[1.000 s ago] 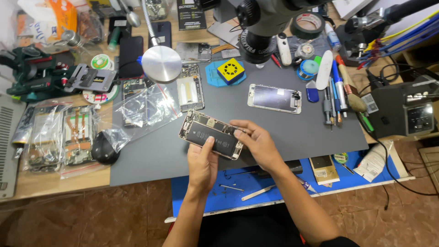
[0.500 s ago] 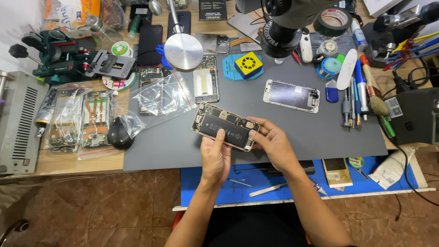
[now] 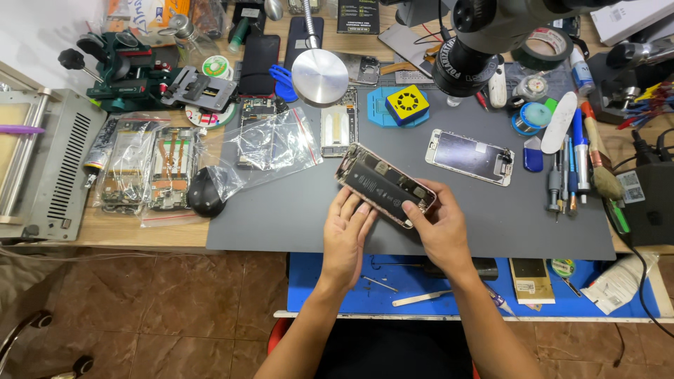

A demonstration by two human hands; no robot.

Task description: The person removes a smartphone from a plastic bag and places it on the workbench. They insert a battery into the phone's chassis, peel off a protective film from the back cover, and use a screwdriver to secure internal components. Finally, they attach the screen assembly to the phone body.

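Between both hands (image 3: 393, 235), an opened phone (image 3: 385, 185) rests on fingertips.

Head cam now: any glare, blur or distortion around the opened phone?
Head view: even overhead light, soft shadows. Opened phone sharp between left hand and right hand. Glare on the round metal disc and clear plastic bag. Microscope head looms large and soft. Slight wide-angle bend at the edges.

— What lies on the grey mat (image 3: 295, 217)?
— A detached phone screen (image 3: 472, 156), a yellow block on a blue holder (image 3: 407, 104) and a clear plastic bag (image 3: 270, 144).
— And to the sides?
— A green vise (image 3: 123, 70) on the left, pens and tools (image 3: 579, 154) in a row on the right.
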